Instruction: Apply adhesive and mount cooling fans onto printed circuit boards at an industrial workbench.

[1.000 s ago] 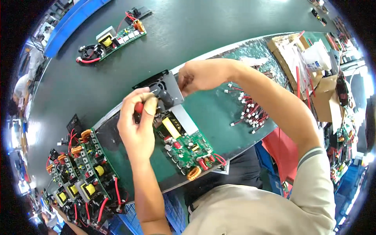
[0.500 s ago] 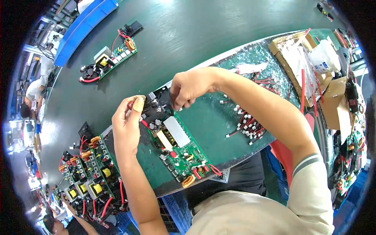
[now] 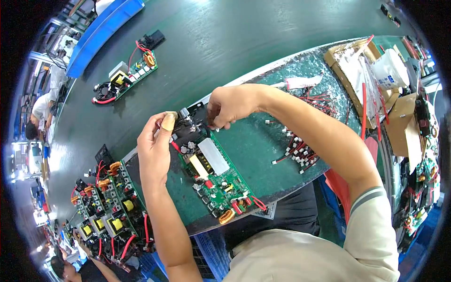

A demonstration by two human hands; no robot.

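A green circuit board (image 3: 237, 185) lies at a slant on the green bench, bearing a grey metal plate, a yellow transformer and a copper coil. At its far end sits a black fan-like part (image 3: 190, 134). My left hand (image 3: 155, 145) grips the left side of this black part, a yellowish cover on the thumb. Bent and pressed together, the fingers of my right hand (image 3: 228, 107) are at the part's right side, by the board's corner. A small white piece shows under these fingertips; what they pinch is mostly hidden.
Several similar boards (image 3: 105, 202) stand clustered at the left. Another board (image 3: 131, 75) lies on the dark green conveyor (image 3: 202, 51), near a blue bin (image 3: 101, 37). Small wired connectors (image 3: 300, 150) and a cardboard box (image 3: 336, 61) are at the right. Other people work at far left.
The board on the conveyor has shifted slightly left and nearer. My right hand has come slightly lower at the black part; the left hand keeps its grip.
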